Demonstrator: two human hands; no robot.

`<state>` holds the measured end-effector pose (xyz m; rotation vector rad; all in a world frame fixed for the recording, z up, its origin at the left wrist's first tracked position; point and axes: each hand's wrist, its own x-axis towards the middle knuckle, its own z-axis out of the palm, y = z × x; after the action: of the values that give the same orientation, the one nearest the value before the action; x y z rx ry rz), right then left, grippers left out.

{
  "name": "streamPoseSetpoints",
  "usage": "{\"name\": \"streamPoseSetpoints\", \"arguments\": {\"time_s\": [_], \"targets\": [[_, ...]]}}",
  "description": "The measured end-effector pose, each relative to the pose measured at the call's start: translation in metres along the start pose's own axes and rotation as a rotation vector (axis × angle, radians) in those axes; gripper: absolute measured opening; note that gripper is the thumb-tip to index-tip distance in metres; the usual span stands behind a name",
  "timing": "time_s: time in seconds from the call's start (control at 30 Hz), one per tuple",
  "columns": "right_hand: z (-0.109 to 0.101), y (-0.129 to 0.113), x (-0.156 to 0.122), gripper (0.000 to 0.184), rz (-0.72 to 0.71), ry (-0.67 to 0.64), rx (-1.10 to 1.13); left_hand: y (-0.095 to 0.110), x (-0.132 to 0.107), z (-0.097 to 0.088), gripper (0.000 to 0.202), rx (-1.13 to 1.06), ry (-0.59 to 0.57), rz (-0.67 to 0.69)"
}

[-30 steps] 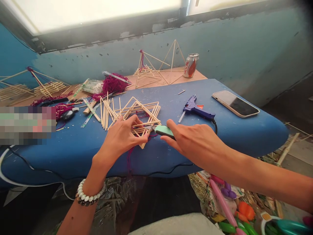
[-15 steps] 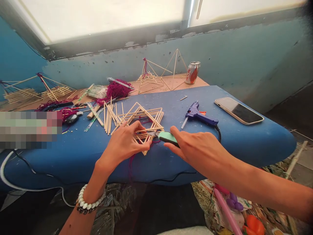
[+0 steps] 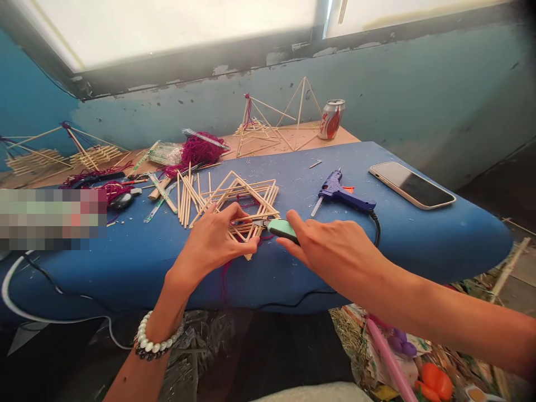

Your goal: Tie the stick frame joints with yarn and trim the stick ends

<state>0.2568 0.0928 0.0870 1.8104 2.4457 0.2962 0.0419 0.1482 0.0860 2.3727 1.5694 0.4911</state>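
My left hand (image 3: 213,231) is closed around the near left corner of a frame of stacked wooden sticks (image 3: 268,202), thumb and fingers curved about the sticks. Purple yarn shows beneath and inside this frame. In my right hand (image 3: 335,243) is a utility knife (image 3: 283,229) with a mint-green and black handle. Its metal blade points left and lies at the sticks between my left fingers; whether it is cutting into one cannot be made out. Several loose wooden sticks (image 3: 184,198) lie just left of the frame.
A blue glue gun (image 3: 345,195) and a phone (image 3: 412,185) lie to the right on the blue table (image 3: 419,251). Behind are a drink can (image 3: 331,119), stick pyramids (image 3: 247,131) and purple yarn (image 3: 203,151). A black cable runs along the table's front edge.
The knife and my right hand have shifted slightly left, the blade further in among the sticks. My left hand keeps its hold. The view has tilted a little.
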Motion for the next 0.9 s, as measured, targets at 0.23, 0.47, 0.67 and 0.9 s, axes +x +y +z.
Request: {"name": "streamPoseSetpoints", "arguments": {"time_s": [0.23,0.47,0.67,0.9], "targets": [[0.000,0.001,0.011,0.035,-0.014,0.046,0.001,0.001,0.000,0.004,0.027,0.007,0.028,-0.036],[0.001,0.003,0.005,0.037,-0.012,0.069,0.024,-0.002,0.001,0.003,0.033,0.029,0.003,-0.061],[0.003,0.009,-0.004,0.037,-0.004,0.063,0.056,-0.007,0.002,-0.001,0.039,0.047,-0.025,-0.051],[0.014,0.025,-0.020,0.037,-0.041,0.087,0.128,-0.006,-0.002,-0.004,0.032,-0.027,-0.026,0.095]]}}
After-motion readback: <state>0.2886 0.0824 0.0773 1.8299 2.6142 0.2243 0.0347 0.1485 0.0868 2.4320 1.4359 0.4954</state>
